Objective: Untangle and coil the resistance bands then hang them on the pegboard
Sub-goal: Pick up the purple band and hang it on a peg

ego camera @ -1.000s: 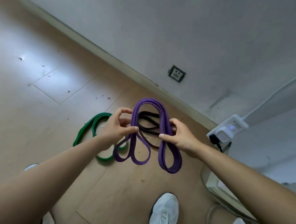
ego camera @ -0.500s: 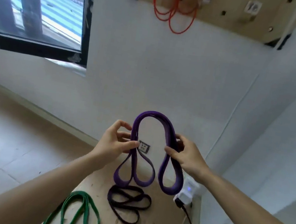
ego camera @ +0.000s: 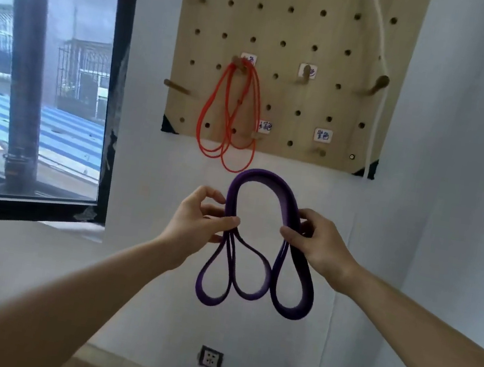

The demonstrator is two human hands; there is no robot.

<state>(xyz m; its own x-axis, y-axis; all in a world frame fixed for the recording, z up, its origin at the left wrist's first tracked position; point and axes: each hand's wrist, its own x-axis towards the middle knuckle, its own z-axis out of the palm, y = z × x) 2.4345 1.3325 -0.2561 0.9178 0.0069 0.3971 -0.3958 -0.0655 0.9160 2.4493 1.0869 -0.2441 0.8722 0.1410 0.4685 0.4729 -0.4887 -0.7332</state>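
A wide purple resistance band (ego camera: 266, 179) is folded into several loops and held up in front of the wall. My left hand (ego camera: 198, 217) pinches its left side and my right hand (ego camera: 316, 241) pinches its right side; an arch rises between them and loops hang below. Above it, a wooden pegboard (ego camera: 295, 28) is fixed to the wall. An orange band (ego camera: 232, 112) hangs from one upper peg. Pegs with small labels (ego camera: 322, 135) stick out lower down, with nothing on them.
A dark-framed window (ego camera: 43, 75) fills the left. A white cord (ego camera: 382, 78) runs down the pegboard's right side. A wall socket (ego camera: 210, 357) sits low on the white wall, just above the floor edge.
The view has swung up from the floor to the wall and pegboard. Both hands have lifted the purple band with it. The green and black bands on the floor have dropped out of sight.
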